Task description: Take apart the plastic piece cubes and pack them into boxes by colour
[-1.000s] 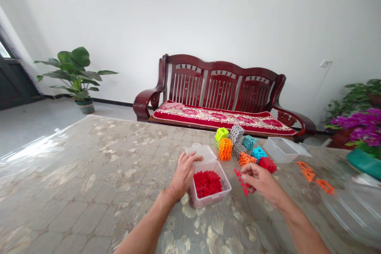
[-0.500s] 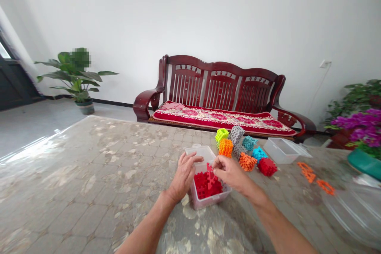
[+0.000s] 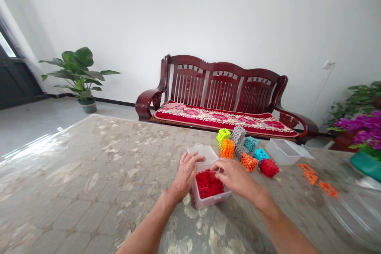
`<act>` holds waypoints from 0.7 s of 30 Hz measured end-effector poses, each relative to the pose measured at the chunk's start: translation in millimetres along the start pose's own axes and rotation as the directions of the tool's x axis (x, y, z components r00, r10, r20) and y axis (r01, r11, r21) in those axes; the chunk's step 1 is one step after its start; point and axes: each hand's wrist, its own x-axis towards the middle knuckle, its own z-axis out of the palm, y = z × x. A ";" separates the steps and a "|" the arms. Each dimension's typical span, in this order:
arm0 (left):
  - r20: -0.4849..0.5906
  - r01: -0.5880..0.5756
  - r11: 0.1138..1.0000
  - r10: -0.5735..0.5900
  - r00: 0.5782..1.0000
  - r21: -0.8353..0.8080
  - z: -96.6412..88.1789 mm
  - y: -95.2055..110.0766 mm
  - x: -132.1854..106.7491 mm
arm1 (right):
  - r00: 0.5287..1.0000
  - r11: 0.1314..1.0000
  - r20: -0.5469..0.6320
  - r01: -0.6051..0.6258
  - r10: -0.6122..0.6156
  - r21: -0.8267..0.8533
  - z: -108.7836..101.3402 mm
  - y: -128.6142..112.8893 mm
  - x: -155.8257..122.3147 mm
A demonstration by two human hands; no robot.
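Observation:
A clear plastic box [image 3: 208, 202] with its lid [image 3: 205, 152] tipped back stands on the table before me. Red interlocking plastic pieces [image 3: 205, 182] with notched edges fill it. My left hand [image 3: 187, 172] rests along the box's left side, fingers stretched out over the rim. Above the right part of the box hovers my right hand [image 3: 233, 174]. Its fingers are bent, with a gap between thumb and forefinger and no piece visible in them.
Past the box stand built block shapes: lime [image 3: 223, 135], orange [image 3: 227, 149], grey [image 3: 238, 135], blue [image 3: 260, 154] and red [image 3: 269, 167]. Farther right are another clear box [image 3: 282, 152], loose orange pieces [image 3: 308, 174], transparent lids [image 3: 357, 214] and a flower pot [image 3: 364, 164].
The red piece pinched in my right hand has been let go and now lies among the others in the box. My right fingers have parted. The left hand stays at the box.

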 end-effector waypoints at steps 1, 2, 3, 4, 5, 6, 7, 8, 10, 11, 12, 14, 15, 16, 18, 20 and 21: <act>-0.003 -0.003 1.000 0.003 1.000 0.003 0.2 -0.4 -0.1 | 0.999 0.999 0.020 0.045 -0.044 -0.027 0.6 -1.8 1.1; -0.007 -0.005 1.000 0.005 1.000 0.006 0.5 -0.8 -0.2 | 0.996 0.995 0.042 0.081 -0.079 -0.049 2.4 -3.3 2.3; -0.007 -0.007 1.000 0.007 1.000 0.008 0.8 -1.3 -0.3 | 0.993 0.992 0.057 0.106 -0.102 -0.066 5.4 -4.3 3.5; -0.007 -0.008 1.000 0.008 1.000 0.009 1.1 -1.9 -0.5 | 0.991 0.990 0.063 0.124 -0.120 -0.070 9.2 -4.6 4.3; -0.009 -0.008 1.000 0.008 1.000 0.009 1.3 -2.4 -0.7 | 0.990 0.989 0.054 0.134 -0.131 -0.056 13.5 -3.8 4.2; -0.012 -0.008 1.000 0.009 1.000 0.009 1.6 -3.0 -1.0 | 0.991 0.991 0.018 0.133 -0.132 -0.024 17.9 -1.4 3.1; -0.022 -0.008 1.000 0.008 1.000 0.008 1.9 -3.6 -1.3 | 0.992 0.993 -0.050 0.119 -0.118 0.022 22.2 3.0 0.7; -0.039 -0.006 1.000 0.007 0.999 0.008 2.2 -4.3 -1.7 | 0.986 0.993 -0.148 0.095 -0.084 0.072 26.2 9.8 -3.1; -0.070 -0.015 1.000 0.015 0.997 0.007 3.1 -6.2 -2.5 | 0.921 0.984 -0.386 0.021 0.050 0.178 32.4 31.6 -14.5; -0.094 -0.021 1.000 0.022 0.995 0.007 3.6 -7.2 -2.8 | 0.856 0.974 -0.499 -0.023 0.136 0.226 34.6 46.6 -21.9; -0.110 -0.029 1.000 0.030 0.993 0.008 4.3 -8.3 -3.1 | 0.782 0.956 -0.578 -0.077 0.234 0.282 36.1 63.8 -30.2; -0.139 -0.035 0.999 0.037 0.990 0.013 5.6 -10.6 -3.6 | 0.607 0.896 -0.668 -0.200 0.431 0.396 37.1 102.2 -47.7; -0.149 -0.036 0.999 0.038 0.988 0.017 6.4 -11.6 -3.8 | 0.527 0.864 -0.686 -0.263 0.502 0.430 36.8 121.5 -56.2; -0.163 -0.034 0.999 0.037 0.986 0.021 7.2 -12.7 -4.1 | 0.450 0.833 -0.702 -0.326 0.552 0.446 36.1 139.8 -64.0; -0.189 -0.023 0.999 0.028 0.982 0.029 8.8 -14.8 -4.9 | 0.366 0.774 -0.710 -0.484 0.602 0.408 34.2 170.2 -75.9; -0.218 -0.007 0.999 0.014 0.976 0.034 10.3 -16.7 -6.0 | 0.357 0.697 -0.667 -0.628 0.654 0.347 32.7 190.6 -81.9; -0.229 0.003 0.999 0.005 0.973 0.035 10.8 -17.5 -6.6 | 0.366 0.662 -0.635 -0.678 0.681 0.319 32.3 197.2 -82.6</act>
